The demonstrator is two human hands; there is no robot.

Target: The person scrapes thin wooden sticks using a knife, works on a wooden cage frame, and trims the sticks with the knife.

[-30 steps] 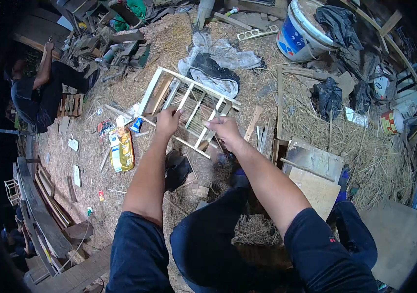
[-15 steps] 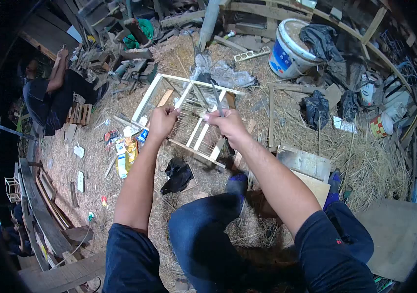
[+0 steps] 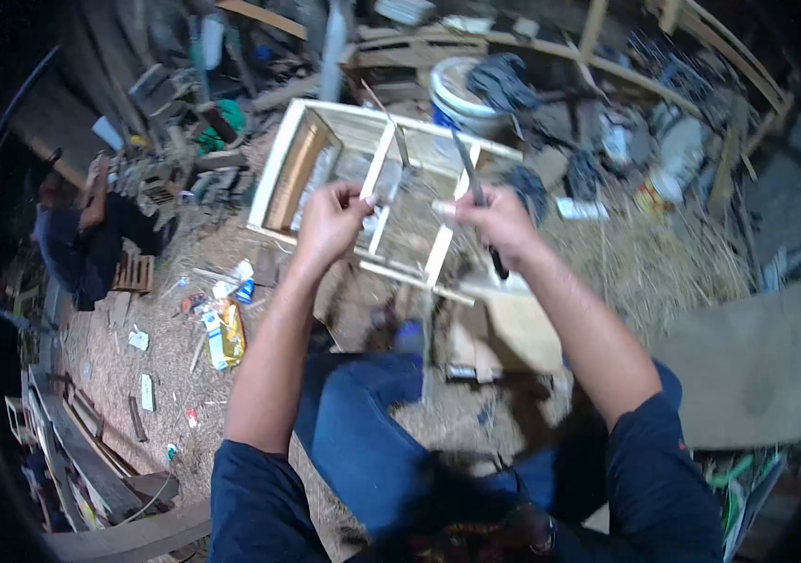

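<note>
A pale wooden frame with crossbars and thin sticks (image 3: 377,155) is held up in front of me, tilted. My left hand (image 3: 333,223) is closed on one of its crossbars, thumb and fingers pinched near the middle. On the other side, my right hand (image 3: 494,223) is closed around a dark knife (image 3: 469,169), its blade pointing up and its handle end below the fist. The right fingertips touch or nearly touch the second crossbar; blur hides the exact contact.
A person (image 3: 91,230) sits at the left. Colourful packets (image 3: 224,333) lie on the littered ground. A large bucket (image 3: 466,94) stands behind the frame, straw (image 3: 644,253) lies right of it, and a flat board (image 3: 757,366) is at far right.
The frame has come up closer and its tilt has changed. The knife, now clearly visible in my right hand, points up. The view has shifted, with the bucket now further left.
</note>
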